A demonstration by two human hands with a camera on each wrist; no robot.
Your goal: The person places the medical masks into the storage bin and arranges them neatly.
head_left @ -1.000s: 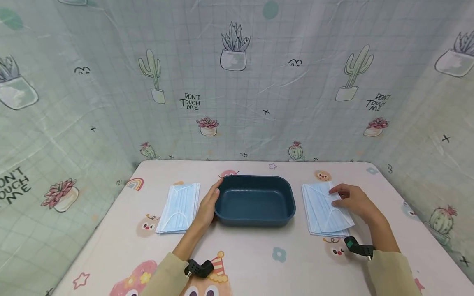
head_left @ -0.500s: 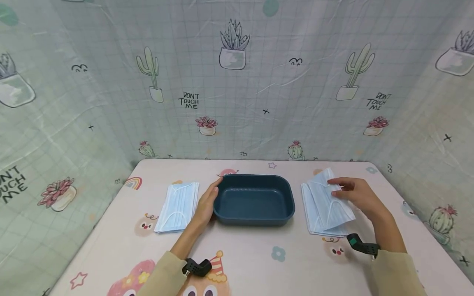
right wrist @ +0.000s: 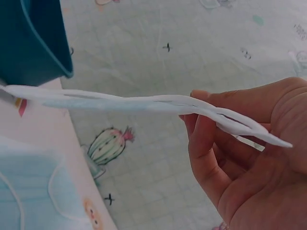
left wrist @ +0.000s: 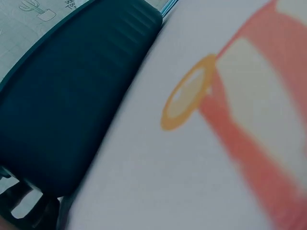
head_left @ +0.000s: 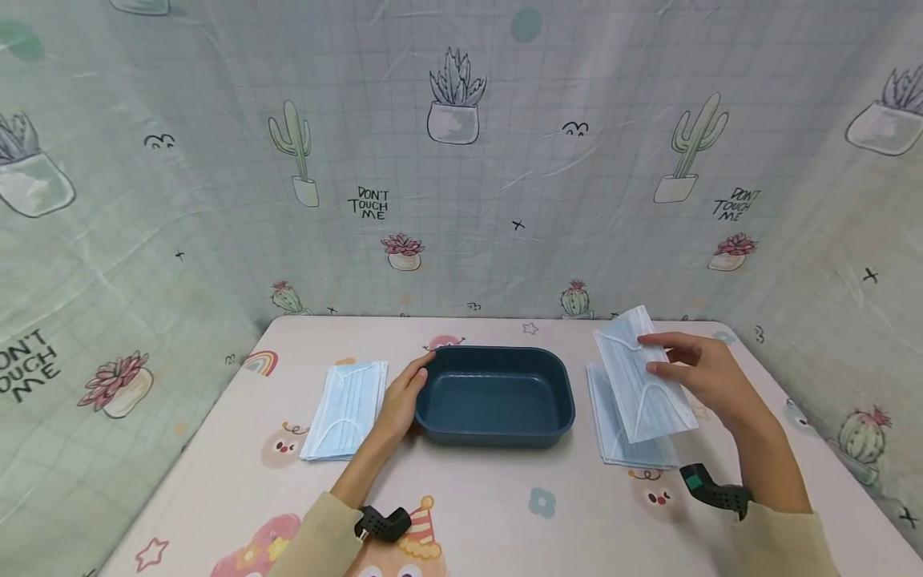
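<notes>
A dark teal rectangular bin (head_left: 497,439) stands mid-table in the head view. My left hand (head_left: 399,403) rests along its left side, fingers extended against the wall. The left wrist view shows the bin's outer wall (left wrist: 76,91) close up. At the right, my right hand (head_left: 707,375) pinches a light blue face mask (head_left: 638,385) between thumb and fingers, tilted above a stack of face masks (head_left: 645,455). Seen edge-on in the right wrist view, the held mask (right wrist: 139,104) crosses from the right hand (right wrist: 240,148) toward the bin.
Another stack of face masks (head_left: 344,413) lies left of the bin, beside my left forearm. The table (head_left: 505,521) has a pale cartoon-print cover. A cactus-print curtain (head_left: 505,176) rises behind it and on both sides.
My right hand has lifted the top mask off the right stack and moved slightly up and right. The left hand and the bin have stayed in place.
</notes>
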